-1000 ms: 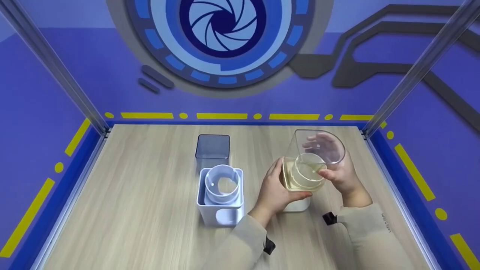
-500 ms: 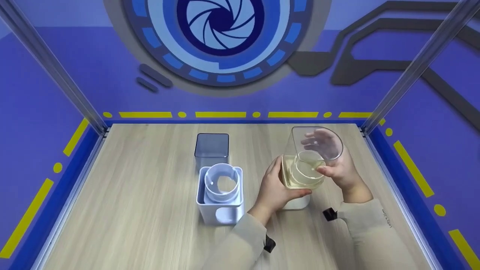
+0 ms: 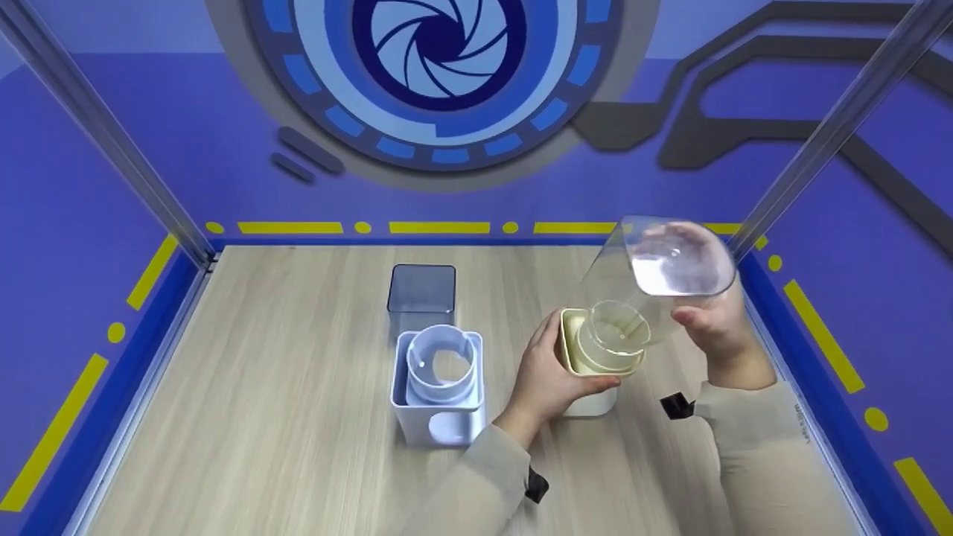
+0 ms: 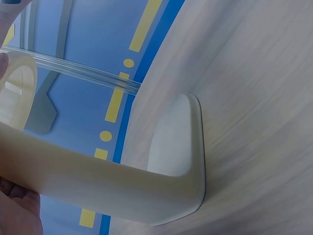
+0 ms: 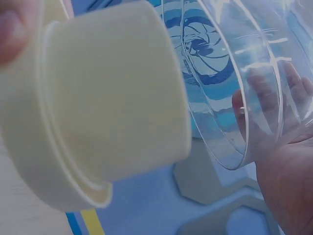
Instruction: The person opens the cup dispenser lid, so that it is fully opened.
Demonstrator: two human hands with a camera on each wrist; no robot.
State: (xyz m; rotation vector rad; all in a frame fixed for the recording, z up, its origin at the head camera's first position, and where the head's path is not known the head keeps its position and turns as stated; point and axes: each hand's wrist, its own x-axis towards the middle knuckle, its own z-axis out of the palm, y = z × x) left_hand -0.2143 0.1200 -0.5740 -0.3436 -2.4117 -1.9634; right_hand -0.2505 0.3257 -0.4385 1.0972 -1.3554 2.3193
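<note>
My left hand (image 3: 547,372) grips the side of a cream plastic dispenser base (image 3: 607,365), with a round collar (image 5: 122,93) on top. In the left wrist view, the base narrows to a stem (image 4: 98,186) and a flat foot (image 4: 173,147) low over the table; whether it touches is unclear. My right hand (image 3: 718,320) holds a clear plastic container (image 3: 663,275) tilted above and right of the collar. Its fingers show through the clear wall. In the right wrist view, the container's round open rim (image 5: 242,98) stands just apart from the collar.
A pale blue-white dispenser base (image 3: 439,417) with a similar collar stands left of my left hand. Behind it is a smoky grey square container (image 3: 422,290). Blue-purple walls (image 3: 149,149) and metal corner posts (image 3: 834,134) bound the wooden table (image 3: 260,387).
My right hand has lifted the clear container up and to the right, off the cream collar. My left hand and the cream base have stayed in place.
</note>
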